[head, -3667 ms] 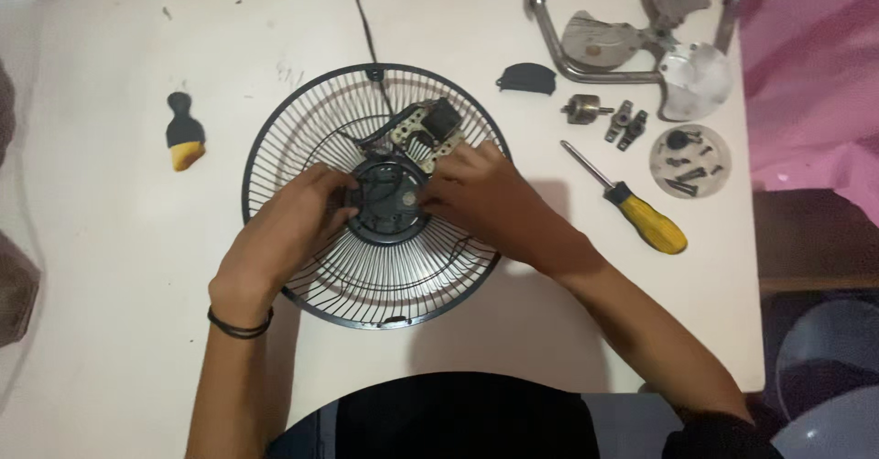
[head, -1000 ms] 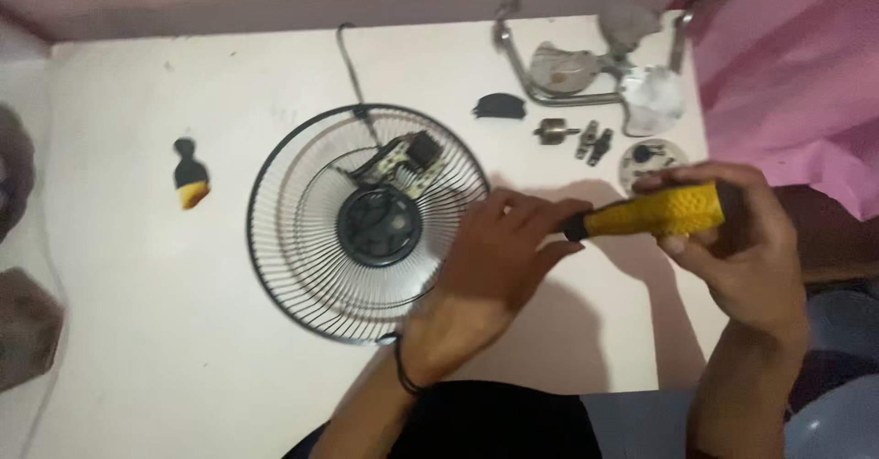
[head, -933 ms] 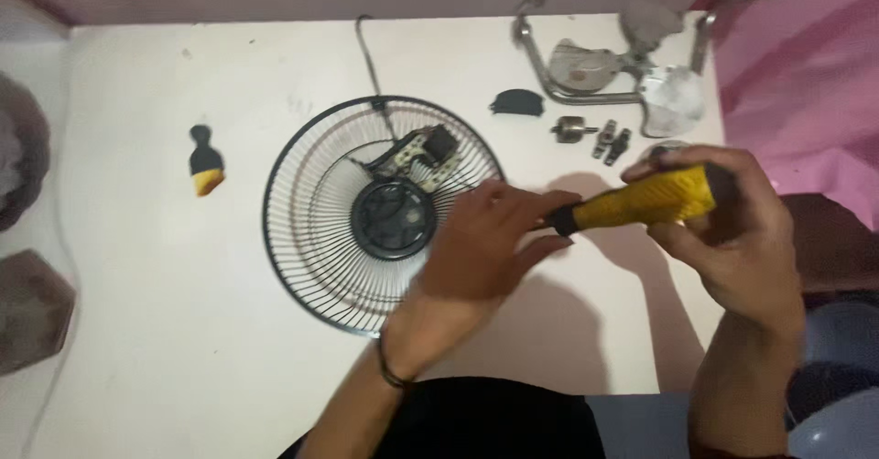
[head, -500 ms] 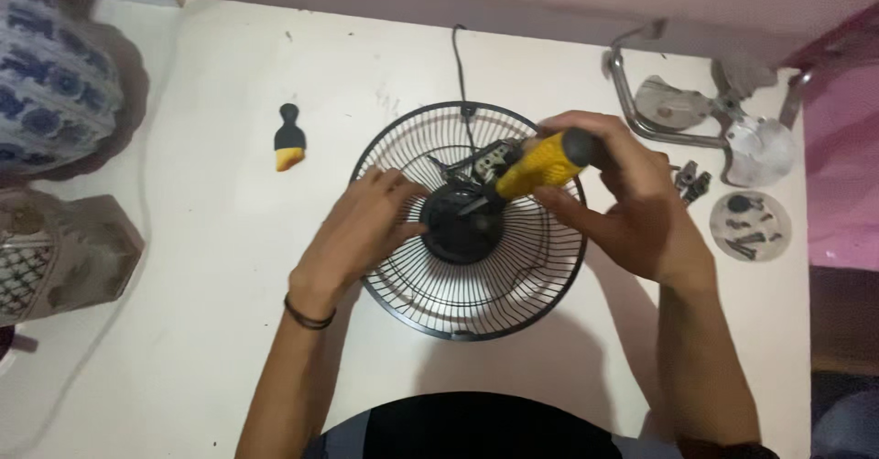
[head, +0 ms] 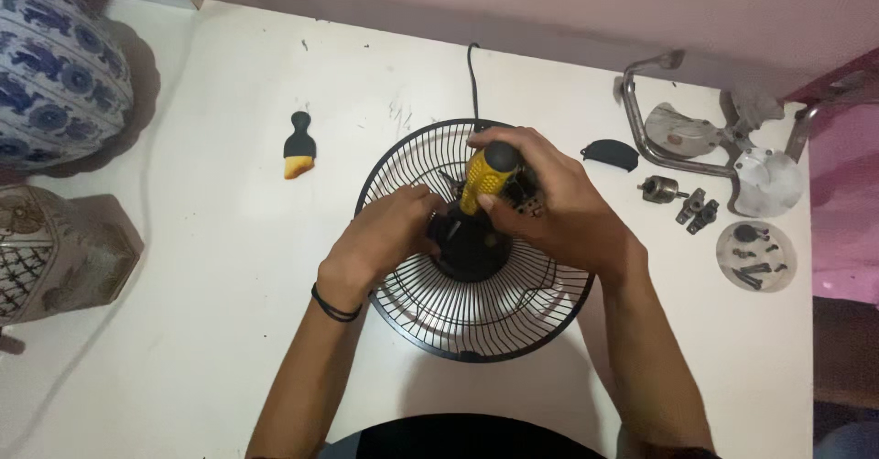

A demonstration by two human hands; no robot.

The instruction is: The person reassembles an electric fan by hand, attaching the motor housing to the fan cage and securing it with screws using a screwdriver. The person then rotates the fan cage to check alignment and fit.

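A black wire fan guard lies flat on the white table, with a round black hub at its centre. My right hand grips a yellow-handled screwdriver, held nearly upright with its tip down at the hub. My left hand rests on the guard's left side, fingers pinching a small black part at the hub's edge. A circuit-board piece behind the hub is mostly hidden by my right hand. A black cord runs from the guard to the table's far edge.
A small black and yellow brush lies left of the guard. To the right lie a black cap, small metal parts, a round dish of screws and a metal bracket assembly. Two patterned ceramic vases stand at the left.
My right hand picked up the screwdriver from the right of the table, brought it over the guard and stood it upright at the hub. My left hand returned to the hub.
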